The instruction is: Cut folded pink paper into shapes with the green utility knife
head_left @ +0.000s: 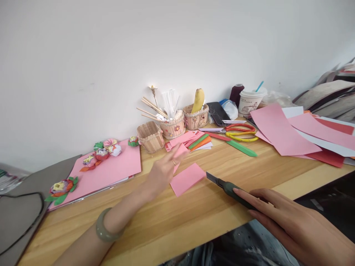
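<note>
Left hand (163, 168), fingers extended, at pink slip (181, 150); right hand (280, 210), fingers closed round cutter (234, 191), near right.

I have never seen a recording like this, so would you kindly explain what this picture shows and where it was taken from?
There is no machine here: these are a person's bare hands, seen by a camera worn on the head, looking forward and down. The right hand holds a craft knife, blade out. The left hand is at a small pink paper piece; its exact grip is blurred. Another pink piece lies on the wooden table. Around them are paper flowers, small baskets, scissors and a lidded cup.
</note>
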Demonstrator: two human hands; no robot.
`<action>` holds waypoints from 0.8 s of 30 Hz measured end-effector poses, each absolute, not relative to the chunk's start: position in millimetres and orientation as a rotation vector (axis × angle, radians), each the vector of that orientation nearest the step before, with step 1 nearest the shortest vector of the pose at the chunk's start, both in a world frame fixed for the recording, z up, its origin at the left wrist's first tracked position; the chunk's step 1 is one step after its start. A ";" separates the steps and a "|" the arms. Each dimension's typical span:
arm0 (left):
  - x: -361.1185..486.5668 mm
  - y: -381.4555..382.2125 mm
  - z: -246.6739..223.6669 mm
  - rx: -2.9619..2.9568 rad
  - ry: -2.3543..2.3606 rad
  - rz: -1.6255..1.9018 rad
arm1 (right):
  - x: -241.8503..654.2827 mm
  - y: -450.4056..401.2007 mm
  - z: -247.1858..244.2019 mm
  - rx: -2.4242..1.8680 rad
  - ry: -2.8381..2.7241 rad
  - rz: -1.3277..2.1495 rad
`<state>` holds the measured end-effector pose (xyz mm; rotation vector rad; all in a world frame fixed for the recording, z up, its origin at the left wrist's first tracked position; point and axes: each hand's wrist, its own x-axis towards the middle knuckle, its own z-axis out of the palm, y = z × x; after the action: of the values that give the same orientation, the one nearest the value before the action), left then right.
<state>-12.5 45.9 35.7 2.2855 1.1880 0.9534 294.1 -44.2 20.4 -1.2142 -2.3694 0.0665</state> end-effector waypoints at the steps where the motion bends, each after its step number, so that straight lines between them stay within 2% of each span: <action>1: -8.8 40.9 36.0 2.357 1.156 0.859 | 294.9 -44.6 19.8 -1.227 -2.364 0.063; 5: 4.5 27.1 32.9 2.504 1.178 0.479 | 298.8 -46.2 18.1 -1.254 -2.363 0.022; 8: 6.9 26.7 32.7 2.479 1.260 0.356 | 300.4 -47.0 18.2 -1.256 -2.375 0.016; 19: -10.1 49.0 39.6 2.199 1.272 0.480 | 286.2 -40.7 31.3 -1.141 -2.394 0.052; 24: -7.9 46.7 40.9 2.124 1.196 0.538 | 268.2 -32.5 35.9 -1.084 -2.515 -0.048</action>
<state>-7.9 46.7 40.9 2.1241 1.1955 0.5381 268.2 -32.5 35.9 -1.0841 -2.5146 -0.0480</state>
